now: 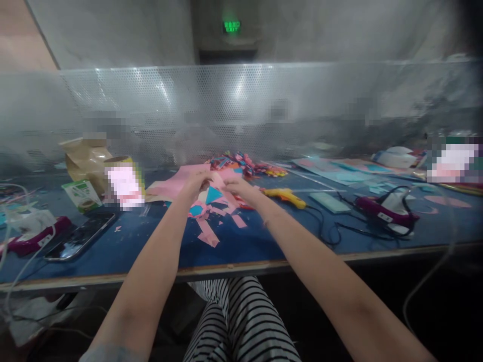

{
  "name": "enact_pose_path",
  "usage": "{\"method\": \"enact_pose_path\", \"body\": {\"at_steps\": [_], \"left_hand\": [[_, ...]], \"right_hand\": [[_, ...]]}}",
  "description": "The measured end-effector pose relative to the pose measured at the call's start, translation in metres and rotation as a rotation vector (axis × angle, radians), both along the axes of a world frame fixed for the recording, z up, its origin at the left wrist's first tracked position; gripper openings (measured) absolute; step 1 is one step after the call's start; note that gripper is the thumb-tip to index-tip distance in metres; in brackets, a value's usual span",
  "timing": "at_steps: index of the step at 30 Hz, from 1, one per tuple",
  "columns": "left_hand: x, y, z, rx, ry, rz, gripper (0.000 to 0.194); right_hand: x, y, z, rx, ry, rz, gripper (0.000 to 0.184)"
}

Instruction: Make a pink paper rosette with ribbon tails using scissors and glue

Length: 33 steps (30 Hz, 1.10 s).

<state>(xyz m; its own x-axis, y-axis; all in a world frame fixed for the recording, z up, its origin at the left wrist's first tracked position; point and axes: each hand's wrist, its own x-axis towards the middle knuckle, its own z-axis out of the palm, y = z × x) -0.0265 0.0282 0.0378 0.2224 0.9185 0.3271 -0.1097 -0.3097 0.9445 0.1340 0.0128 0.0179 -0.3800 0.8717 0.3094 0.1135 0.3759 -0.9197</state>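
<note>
Out over the table, my left hand point(199, 183) has its fingers closed at the left edge of a pale pink piece of paper point(218, 179). My right hand point(240, 188) pinches the right side of the same piece. Fine finger detail is small and soft. Just below the hands lies a blue paper triangle point(214, 195), among pink paper scraps point(208, 235) and bits of blue. A larger pink sheet point(177, 181) lies behind and left of my left hand. Beyond the hands is a heap of colourful paper strips point(241, 165).
A yellow glue gun point(286, 197) with a dark cord lies right of my hands. Further right sits a purple power strip point(387, 213). A phone point(81, 237), a green-white packet point(82, 195) and a brown paper bag point(87, 161) are at left. A perforated metal screen point(234, 100) stands behind.
</note>
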Motion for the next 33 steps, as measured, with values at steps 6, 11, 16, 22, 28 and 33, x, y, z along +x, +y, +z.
{"method": "enact_pose_path", "body": {"at_steps": [6, 11, 16, 22, 28, 33], "left_hand": [[0.007, -0.005, 0.000, -0.040, 0.018, -0.051, 0.012], [0.015, -0.010, -0.002, -0.073, 0.005, 0.013, 0.025], [0.022, -0.018, -0.002, 0.074, 0.188, 0.061, 0.026], [0.025, -0.018, -0.005, 0.111, 0.174, 0.106, 0.023], [0.021, -0.009, -0.009, 0.060, 0.081, 0.100, 0.018], [0.017, -0.002, -0.012, 0.013, 0.045, 0.135, 0.022]], "right_hand": [[0.000, -0.001, -0.014, -0.015, 0.101, -0.007, 0.018], [-0.003, -0.002, -0.016, -0.060, 0.114, -0.082, 0.019], [0.000, -0.002, -0.015, -0.015, 0.088, -0.141, 0.019], [0.001, -0.004, -0.011, 0.055, -0.030, -0.149, 0.025], [0.022, 0.000, -0.010, 0.351, -0.414, -0.473, 0.026], [0.107, 0.001, -0.014, 0.225, -0.868, -0.916, 0.038]]}}
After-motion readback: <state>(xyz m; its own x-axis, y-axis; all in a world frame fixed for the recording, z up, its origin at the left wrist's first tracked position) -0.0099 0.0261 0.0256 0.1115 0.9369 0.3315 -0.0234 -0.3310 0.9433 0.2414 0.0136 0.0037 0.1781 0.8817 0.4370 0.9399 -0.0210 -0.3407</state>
